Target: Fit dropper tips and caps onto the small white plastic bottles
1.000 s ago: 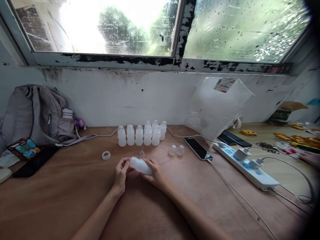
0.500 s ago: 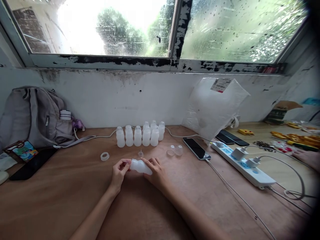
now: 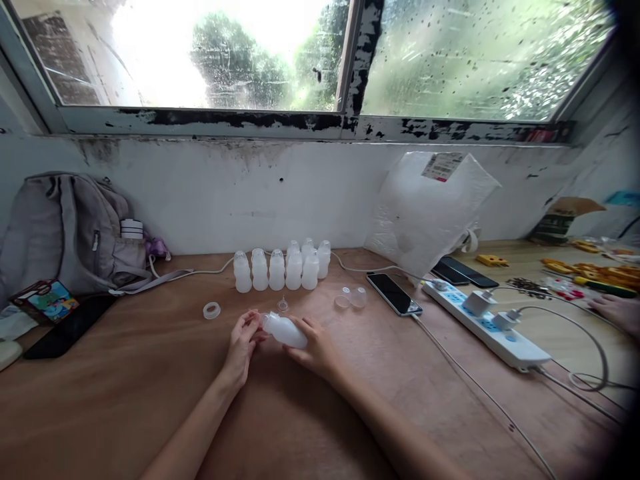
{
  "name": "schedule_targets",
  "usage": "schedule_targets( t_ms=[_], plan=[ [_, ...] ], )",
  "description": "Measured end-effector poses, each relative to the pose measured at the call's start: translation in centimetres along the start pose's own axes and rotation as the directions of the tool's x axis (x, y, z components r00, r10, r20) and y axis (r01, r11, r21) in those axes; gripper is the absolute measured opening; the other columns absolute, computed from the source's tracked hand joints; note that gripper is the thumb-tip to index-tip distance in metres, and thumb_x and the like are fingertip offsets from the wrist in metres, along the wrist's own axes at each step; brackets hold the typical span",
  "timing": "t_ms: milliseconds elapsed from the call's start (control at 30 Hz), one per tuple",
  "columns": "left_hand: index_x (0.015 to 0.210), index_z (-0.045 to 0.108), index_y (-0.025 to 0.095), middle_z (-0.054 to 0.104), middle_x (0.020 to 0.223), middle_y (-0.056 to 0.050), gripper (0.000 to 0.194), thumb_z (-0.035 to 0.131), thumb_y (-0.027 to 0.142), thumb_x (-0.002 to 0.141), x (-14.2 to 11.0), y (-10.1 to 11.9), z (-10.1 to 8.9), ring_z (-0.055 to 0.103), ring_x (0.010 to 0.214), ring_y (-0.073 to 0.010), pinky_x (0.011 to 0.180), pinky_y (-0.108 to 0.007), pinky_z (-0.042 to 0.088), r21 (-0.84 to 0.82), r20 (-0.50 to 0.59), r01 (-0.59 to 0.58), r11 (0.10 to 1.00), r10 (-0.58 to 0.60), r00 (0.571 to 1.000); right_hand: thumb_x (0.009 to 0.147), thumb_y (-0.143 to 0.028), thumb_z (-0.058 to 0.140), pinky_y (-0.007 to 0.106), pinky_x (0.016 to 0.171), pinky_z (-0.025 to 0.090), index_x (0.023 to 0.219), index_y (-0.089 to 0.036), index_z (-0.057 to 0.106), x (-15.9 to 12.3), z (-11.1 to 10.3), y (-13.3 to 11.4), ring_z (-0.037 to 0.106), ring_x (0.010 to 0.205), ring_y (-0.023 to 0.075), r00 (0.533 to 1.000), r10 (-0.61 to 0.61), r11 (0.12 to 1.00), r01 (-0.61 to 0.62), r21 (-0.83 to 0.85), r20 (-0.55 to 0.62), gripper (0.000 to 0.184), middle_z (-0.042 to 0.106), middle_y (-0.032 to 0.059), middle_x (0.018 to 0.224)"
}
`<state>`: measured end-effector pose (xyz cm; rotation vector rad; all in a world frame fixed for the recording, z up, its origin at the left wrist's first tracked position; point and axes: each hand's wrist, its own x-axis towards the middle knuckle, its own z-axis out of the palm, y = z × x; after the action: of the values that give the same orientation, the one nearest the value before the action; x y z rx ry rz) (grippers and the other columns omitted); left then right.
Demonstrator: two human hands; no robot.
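Observation:
A frosted white baby bottle (image 3: 286, 331) lies tilted between my hands, its threaded neck toward the left. My right hand (image 3: 319, 348) is wrapped round the base end of the bottle. At the neck, the fingers of my left hand (image 3: 245, 339) are pinched together against the rim; whether they hold a small part there is hidden. Just beyond the bottle sits a clear teat (image 3: 283, 305). A white screw ring (image 3: 211, 311) lies to the left, and clear caps (image 3: 357, 298) lie to the right.
Several capped bottles (image 3: 277, 271) stand in rows near the wall. Rightward are a phone (image 3: 393, 293) on a cable, a power strip (image 3: 480, 327) and a plastic bag (image 3: 425, 207). A backpack (image 3: 75, 233) is at left. Another person's hand (image 3: 617, 312) shows at far right.
The bottle has turned slightly in my hands, and more of its neck shows. My left fingers have shifted at the rim. The things on the table have stayed put.

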<state>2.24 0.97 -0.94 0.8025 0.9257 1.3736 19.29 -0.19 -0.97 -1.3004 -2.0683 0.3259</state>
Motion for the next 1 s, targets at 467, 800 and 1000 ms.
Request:
schedule_targets(
  t_ms=[467,800,1000],
  plan=[
    [0.085,0.064,0.016,0.063,0.08,-0.004,0.029,0.063,0.036,0.065,0.6,0.7,-1.0,0.056,0.071,-0.0137,0.062,-0.023,0.042,0.216,0.08,0.012,0.976,-0.03,0.996,0.061,-0.019,0.06,0.031,0.071,0.04,0.114,-0.023,0.048,-0.1,-0.1,-0.5,0.047,0.083,0.0223,0.999,-0.052,0.974,0.052,-0.22,0.005,0.054,0.054,0.0064,0.087],
    [0.089,0.062,0.014,0.064,0.086,-0.007,0.036,0.066,0.036,0.061,-0.1,1.3,0.0,0.058,0.076,-0.0161,0.068,-0.026,0.043,0.138,0.094,0.02,0.99,-0.033,0.995,0.064,-0.03,0.063,0.029,0.069,0.043,0.11,-0.022,0.052,-0.2,0.1,-0.4,0.055,0.081,0.0205,0.992,0.043,0.988,-0.059,0.143,0.117,0.048,0.061,0.0032,0.092],
    [0.087,0.062,0.013,0.064,0.084,-0.008,0.037,0.068,0.036,0.059,0.1,0.4,-0.2,0.057,0.078,-0.0182,0.067,-0.026,0.044,0.255,0.113,0.012,0.967,-0.042,0.993,0.06,-0.017,0.06,0.034,0.073,0.042,0.108,-0.022,0.054,-0.4,0.6,-1.3,0.051,0.087,0.0235,0.994,0.106,0.993,-0.106,0.048,0.008,0.048,0.06,0.0078,0.092]
  ],
)
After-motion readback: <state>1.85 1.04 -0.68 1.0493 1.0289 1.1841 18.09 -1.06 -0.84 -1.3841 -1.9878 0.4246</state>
